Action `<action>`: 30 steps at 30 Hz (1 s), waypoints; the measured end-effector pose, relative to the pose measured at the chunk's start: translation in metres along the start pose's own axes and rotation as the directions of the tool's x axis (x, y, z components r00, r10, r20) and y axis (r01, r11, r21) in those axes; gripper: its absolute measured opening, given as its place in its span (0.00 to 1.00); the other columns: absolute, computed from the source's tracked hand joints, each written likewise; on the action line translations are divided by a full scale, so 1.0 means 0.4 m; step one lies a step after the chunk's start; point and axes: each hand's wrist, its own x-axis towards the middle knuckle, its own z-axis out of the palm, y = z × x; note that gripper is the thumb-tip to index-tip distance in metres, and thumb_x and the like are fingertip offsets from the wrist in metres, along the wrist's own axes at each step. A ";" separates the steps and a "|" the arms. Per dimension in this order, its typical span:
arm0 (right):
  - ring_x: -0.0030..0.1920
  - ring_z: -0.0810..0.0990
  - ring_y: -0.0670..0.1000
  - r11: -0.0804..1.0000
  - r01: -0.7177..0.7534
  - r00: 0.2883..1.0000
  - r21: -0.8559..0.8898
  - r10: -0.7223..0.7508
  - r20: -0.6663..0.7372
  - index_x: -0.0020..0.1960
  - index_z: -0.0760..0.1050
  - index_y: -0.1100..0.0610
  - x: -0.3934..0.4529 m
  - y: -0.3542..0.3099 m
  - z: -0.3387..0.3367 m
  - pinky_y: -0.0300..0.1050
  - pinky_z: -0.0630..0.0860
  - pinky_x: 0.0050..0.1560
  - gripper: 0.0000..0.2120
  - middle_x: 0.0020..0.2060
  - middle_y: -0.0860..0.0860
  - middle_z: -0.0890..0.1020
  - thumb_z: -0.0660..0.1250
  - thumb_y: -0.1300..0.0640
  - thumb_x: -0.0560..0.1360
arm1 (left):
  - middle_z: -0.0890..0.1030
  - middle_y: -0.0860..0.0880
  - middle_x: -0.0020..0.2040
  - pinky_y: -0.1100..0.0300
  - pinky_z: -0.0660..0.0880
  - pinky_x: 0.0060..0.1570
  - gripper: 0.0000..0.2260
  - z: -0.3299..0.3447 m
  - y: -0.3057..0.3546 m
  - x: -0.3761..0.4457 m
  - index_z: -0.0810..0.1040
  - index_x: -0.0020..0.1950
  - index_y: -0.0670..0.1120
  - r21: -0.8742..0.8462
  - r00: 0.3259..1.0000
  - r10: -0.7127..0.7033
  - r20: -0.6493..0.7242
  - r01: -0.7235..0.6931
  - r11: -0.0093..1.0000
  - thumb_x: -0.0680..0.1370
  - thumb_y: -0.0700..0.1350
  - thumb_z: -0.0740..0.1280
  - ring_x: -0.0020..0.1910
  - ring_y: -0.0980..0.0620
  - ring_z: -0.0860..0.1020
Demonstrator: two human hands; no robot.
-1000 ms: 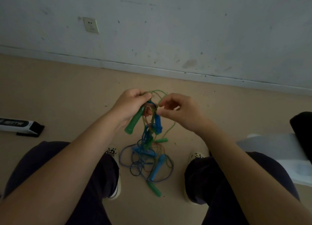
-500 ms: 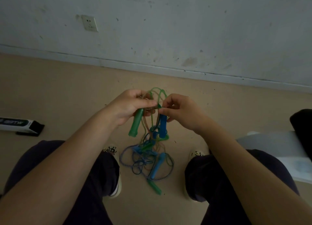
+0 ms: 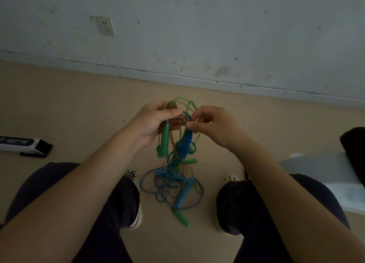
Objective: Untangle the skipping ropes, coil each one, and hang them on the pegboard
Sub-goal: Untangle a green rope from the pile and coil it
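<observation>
**Both hands deep in the rope knot**

Above the floor (image 3: 59, 104), between the knees, hangs the tangle (image 3: 178, 144) of skipping ropes, and both hands are on it. Left hand (image 3: 156, 122) has its fingers curled round the top of a green handle (image 3: 164, 142), which hangs straight down below the palm. Right hand (image 3: 212, 124) pinches cord at the knot's top, thumb and forefinger pressed together, just beside the left fingers. A blue handle (image 3: 185, 144) dangles under that pinch, right next to the green one. Green loops (image 3: 185, 104) arch up over both hands. Down below, the rest of the bundle trails onto the floor: a speckled cord (image 3: 144, 185) ringing a light blue handle (image 3: 184, 193) and another green handle (image 3: 180, 217), lying between the two shoes. Off to the left lies a box (image 3: 21, 145); behind, a wall socket (image 3: 105, 25).
</observation>
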 end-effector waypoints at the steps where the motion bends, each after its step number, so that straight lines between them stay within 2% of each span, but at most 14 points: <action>1: 0.37 0.78 0.45 1.000 0.027 0.999 -0.003 -0.027 -0.045 0.42 0.79 0.51 0.001 0.000 0.000 0.41 0.75 0.42 0.06 0.39 0.52 0.83 0.76 0.55 0.72 | 0.84 0.48 0.39 0.61 0.80 0.38 0.01 0.000 0.001 0.001 0.78 0.48 0.42 -0.033 1.000 -0.015 0.005 0.015 0.999 0.77 0.37 0.69 0.37 0.52 0.83; 5: 0.48 0.79 0.45 0.992 0.111 0.982 -0.062 -0.119 -0.146 0.44 0.77 0.50 0.002 0.008 -0.001 0.31 0.74 0.44 0.08 0.50 0.49 0.78 0.77 0.53 0.71 | 0.84 0.49 0.38 0.61 0.80 0.37 0.01 0.001 0.003 0.004 0.77 0.47 0.43 -0.061 0.999 -0.035 0.019 0.036 0.998 0.78 0.39 0.68 0.37 0.53 0.83; 8: 0.48 0.76 0.42 0.981 0.115 0.983 -0.155 -0.135 -0.125 0.44 0.81 0.49 -0.001 0.011 -0.005 0.28 0.68 0.43 0.05 0.48 0.46 0.78 0.76 0.51 0.71 | 0.84 0.49 0.38 0.60 0.79 0.37 0.03 0.002 0.001 0.004 0.77 0.45 0.44 -0.050 0.999 -0.029 0.024 0.030 0.998 0.78 0.39 0.68 0.36 0.53 0.83; 10: 0.45 0.76 0.42 0.989 0.107 0.979 -0.102 -0.123 -0.161 0.44 0.82 0.51 -0.001 0.008 -0.010 0.28 0.69 0.42 0.02 0.44 0.47 0.80 0.74 0.54 0.73 | 0.84 0.50 0.38 0.60 0.78 0.38 0.01 0.001 0.000 0.002 0.78 0.47 0.44 -0.007 0.999 -0.023 0.047 0.023 1.000 0.77 0.41 0.70 0.37 0.53 0.82; 12: 0.42 0.79 0.46 0.995 0.078 0.979 0.063 -0.064 -0.194 0.45 0.80 0.56 0.001 0.000 -0.016 0.36 0.74 0.45 0.02 0.41 0.50 0.82 0.70 0.57 0.76 | 0.83 0.52 0.37 0.61 0.77 0.38 0.09 0.001 0.000 -0.002 0.79 0.50 0.44 0.113 0.997 -0.014 0.072 0.005 0.994 0.72 0.44 0.74 0.37 0.54 0.82; 14: 0.40 0.80 0.52 0.971 0.062 0.987 0.233 -0.024 -0.161 0.47 0.74 0.58 -0.002 -0.011 -0.020 0.48 0.78 0.48 0.03 0.36 0.54 0.82 0.64 0.60 0.79 | 0.84 0.54 0.37 0.66 0.76 0.37 0.11 0.002 -0.002 -0.005 0.81 0.51 0.45 0.297 0.994 -0.025 0.106 -0.008 0.955 0.70 0.43 0.76 0.37 0.57 0.82; 16: 0.31 0.77 0.52 0.950 0.046 0.995 0.309 -0.015 -0.103 0.48 0.70 0.59 -0.008 -0.018 -0.022 0.49 0.79 0.39 0.04 0.29 0.53 0.77 0.61 0.60 0.82 | 0.84 0.55 0.36 0.70 0.74 0.35 0.07 0.001 -0.006 -0.006 0.83 0.49 0.46 0.450 0.990 -0.065 0.124 0.002 0.893 0.72 0.42 0.76 0.35 0.61 0.81; 17: 0.27 0.72 0.50 0.955 0.035 0.995 0.294 -0.006 -0.097 0.48 0.70 0.58 -0.008 -0.018 -0.025 0.48 0.76 0.32 0.04 0.26 0.51 0.72 0.61 0.60 0.82 | 0.84 0.55 0.36 0.70 0.74 0.34 0.05 -0.003 -0.007 -0.005 0.83 0.48 0.46 0.487 0.990 -0.081 0.116 0.014 0.873 0.73 0.42 0.76 0.34 0.61 0.81; 18: 0.25 0.67 0.48 0.963 0.021 0.995 0.268 0.007 -0.104 0.47 0.70 0.57 -0.007 -0.018 -0.031 0.45 0.70 0.28 0.05 0.25 0.50 0.69 0.62 0.59 0.82 | 0.85 0.54 0.37 0.68 0.74 0.35 0.05 -0.008 -0.006 -0.003 0.83 0.48 0.47 0.500 0.991 -0.087 0.105 0.024 0.866 0.74 0.44 0.75 0.35 0.60 0.81; 20: 0.24 0.63 0.46 0.981 -0.020 0.992 0.191 0.043 -0.119 0.44 0.73 0.55 0.000 -0.009 -0.046 0.41 0.63 0.27 0.06 0.25 0.48 0.67 0.66 0.57 0.80 | 0.86 0.50 0.41 0.64 0.77 0.40 0.09 -0.022 0.001 0.000 0.84 0.50 0.46 0.460 0.993 -0.071 0.091 0.021 0.888 0.72 0.47 0.76 0.38 0.56 0.82; 22: 0.25 0.66 0.45 0.998 -0.058 0.994 0.000 0.057 -0.098 0.43 0.78 0.54 0.004 0.000 -0.062 0.40 0.64 0.29 0.07 0.27 0.47 0.71 0.71 0.52 0.76 | 0.85 0.52 0.37 0.65 0.76 0.36 0.11 -0.032 0.013 -0.002 0.82 0.46 0.45 0.379 0.997 -0.030 0.071 0.001 0.925 0.70 0.50 0.74 0.35 0.57 0.81; 25: 0.35 0.75 0.46 0.955 -0.083 0.993 -0.284 0.103 0.055 0.43 0.82 0.53 0.004 0.010 -0.064 0.43 0.73 0.37 0.09 0.34 0.48 0.80 0.75 0.48 0.72 | 0.83 0.51 0.35 0.67 0.71 0.30 0.07 -0.033 0.016 -0.001 0.80 0.39 0.45 0.332 0.999 0.040 0.016 -0.044 0.942 0.76 0.46 0.72 0.32 0.56 0.78; 28: 0.35 0.75 0.43 0.879 -0.059 0.962 -0.474 0.176 0.206 0.46 0.84 0.56 0.001 0.008 -0.052 0.39 0.71 0.36 0.08 0.37 0.48 0.81 0.76 0.51 0.72 | 0.83 0.51 0.34 0.63 0.74 0.35 0.08 -0.027 0.007 -0.001 0.79 0.38 0.47 0.359 0.996 0.079 -0.044 -0.058 0.931 0.78 0.44 0.71 0.34 0.53 0.78; 30: 0.34 0.74 0.41 0.870 -0.046 0.957 -0.490 0.180 0.229 0.46 0.84 0.55 -0.002 0.004 -0.047 0.37 0.69 0.35 0.07 0.35 0.45 0.79 0.75 0.52 0.73 | 0.83 0.51 0.34 0.60 0.76 0.40 0.07 -0.026 0.002 -0.001 0.80 0.40 0.48 0.381 0.993 0.100 -0.062 -0.069 0.922 0.78 0.45 0.71 0.35 0.54 0.80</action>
